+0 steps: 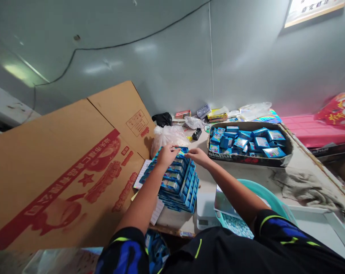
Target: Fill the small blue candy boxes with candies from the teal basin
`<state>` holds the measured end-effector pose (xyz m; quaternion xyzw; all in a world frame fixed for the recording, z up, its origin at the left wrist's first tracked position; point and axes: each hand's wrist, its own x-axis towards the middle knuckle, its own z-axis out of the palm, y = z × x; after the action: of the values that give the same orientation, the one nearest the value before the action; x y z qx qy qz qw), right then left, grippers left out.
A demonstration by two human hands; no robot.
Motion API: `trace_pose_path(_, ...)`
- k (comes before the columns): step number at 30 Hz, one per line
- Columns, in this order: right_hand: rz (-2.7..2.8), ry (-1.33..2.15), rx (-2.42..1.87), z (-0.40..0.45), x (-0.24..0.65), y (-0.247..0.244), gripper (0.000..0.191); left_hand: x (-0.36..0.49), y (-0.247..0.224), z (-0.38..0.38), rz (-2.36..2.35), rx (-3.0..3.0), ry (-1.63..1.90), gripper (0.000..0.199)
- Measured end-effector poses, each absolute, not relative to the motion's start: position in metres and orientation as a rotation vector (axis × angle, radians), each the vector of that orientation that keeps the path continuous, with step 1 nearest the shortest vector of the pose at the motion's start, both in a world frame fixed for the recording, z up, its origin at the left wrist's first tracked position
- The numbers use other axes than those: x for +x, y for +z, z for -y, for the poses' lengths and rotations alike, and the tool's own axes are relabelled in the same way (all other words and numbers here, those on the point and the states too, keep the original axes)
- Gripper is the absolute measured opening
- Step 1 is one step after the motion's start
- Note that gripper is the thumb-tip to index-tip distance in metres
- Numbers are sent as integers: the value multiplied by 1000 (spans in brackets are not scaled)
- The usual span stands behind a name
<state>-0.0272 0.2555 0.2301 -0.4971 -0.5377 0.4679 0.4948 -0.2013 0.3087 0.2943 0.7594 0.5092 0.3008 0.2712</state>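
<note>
A tall stack of blue packs (172, 186), in several layers, stands on the table before me. At the far end of its top, my left hand (167, 155) and my right hand (199, 156) meet from either side over a small blue box (182, 153) with a bright label. The fingers of both hands are closed at its edges, and part of the box is hidden by them. To the right, a shallow black-edged carton (249, 160) holds many loose small blue boxes (240, 143).
A large cardboard box (61, 163) rises on the left. Near my right forearm are a white scale (205, 213) and a turquoise basin (258, 185) of small pale pieces. A grey cloth (306, 186) lies farther right. Plastic bags (169, 137) and small packets line the wall.
</note>
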Motion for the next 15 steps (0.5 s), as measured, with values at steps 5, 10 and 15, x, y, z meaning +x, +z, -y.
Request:
trace_pose_path(5,1292,1271,-1166,-261,-22,221,49,-198,295,-300,-1485,2260,794,32)
trace_pose_path(10,1244,1341,-1132,-263,-23,205,51,-205,298,-297,-1614,2420,646,39)
trace_pose_path(15,1145,1335,-1114,-261,-34,188,61,-217,308,-286,-1589,2508,657,24)
